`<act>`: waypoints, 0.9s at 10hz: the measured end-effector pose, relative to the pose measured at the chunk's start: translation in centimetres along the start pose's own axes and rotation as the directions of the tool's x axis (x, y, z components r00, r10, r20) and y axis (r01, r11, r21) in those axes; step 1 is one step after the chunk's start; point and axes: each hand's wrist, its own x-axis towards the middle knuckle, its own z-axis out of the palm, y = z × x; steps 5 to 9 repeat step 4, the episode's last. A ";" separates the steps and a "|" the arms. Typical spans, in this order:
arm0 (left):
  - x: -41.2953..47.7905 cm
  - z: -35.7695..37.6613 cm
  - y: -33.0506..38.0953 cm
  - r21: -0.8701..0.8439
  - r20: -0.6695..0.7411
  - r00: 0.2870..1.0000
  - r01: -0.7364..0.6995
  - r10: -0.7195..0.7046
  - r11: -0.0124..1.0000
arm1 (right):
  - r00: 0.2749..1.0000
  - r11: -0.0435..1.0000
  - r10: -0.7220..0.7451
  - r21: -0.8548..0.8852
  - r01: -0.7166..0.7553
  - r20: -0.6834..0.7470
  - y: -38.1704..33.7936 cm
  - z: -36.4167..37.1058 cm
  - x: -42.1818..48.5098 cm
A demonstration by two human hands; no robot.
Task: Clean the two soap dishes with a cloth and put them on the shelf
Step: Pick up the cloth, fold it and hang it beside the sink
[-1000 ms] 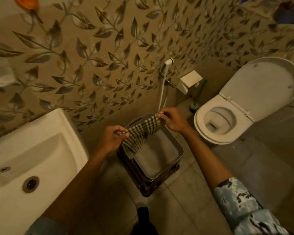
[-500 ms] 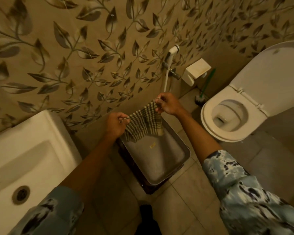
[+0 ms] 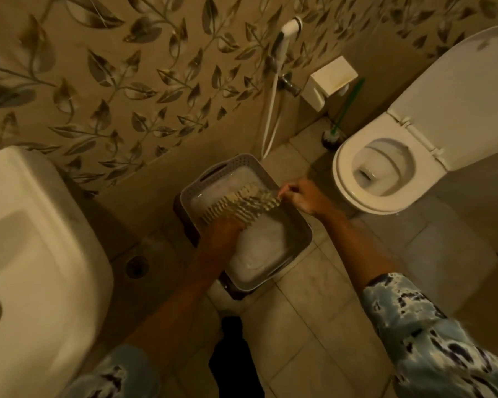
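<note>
While arms reach down, L hand, R hand, fingers pinching cloth

Single head-worn wide-angle view, facing steeply down on bathroom floor; sink left edge, toilet right, basket centre; left hand, right hand close below.

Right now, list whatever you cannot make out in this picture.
Head view:
No soap dishes or shelf show in frame.
The cloth is motion-blurred between the left hand and right hand.
The basket floor is hazy, partly under the cloth.
The sink is cut by the left edge.
The toilet lid is cut by the right edge.
</note>
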 end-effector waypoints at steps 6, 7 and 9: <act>-7.2 7.4 -1.4 0.279 0.318 0.871 0.291 -0.374 0.915 | 0.968 0.958 0.193 -0.244 -0.150 0.159 4.5 3.2 -5.5; -7.2 7.4 -1.4 0.279 0.318 0.871 0.291 -0.374 0.915 | 0.968 0.958 0.193 -0.244 -0.150 0.159 4.5 3.2 -5.5; -7.2 7.4 -1.4 0.279 0.318 0.871 0.291 -0.374 0.915 | 0.968 0.958 0.193 -0.244 -0.150 0.159 4.5 3.2 -5.5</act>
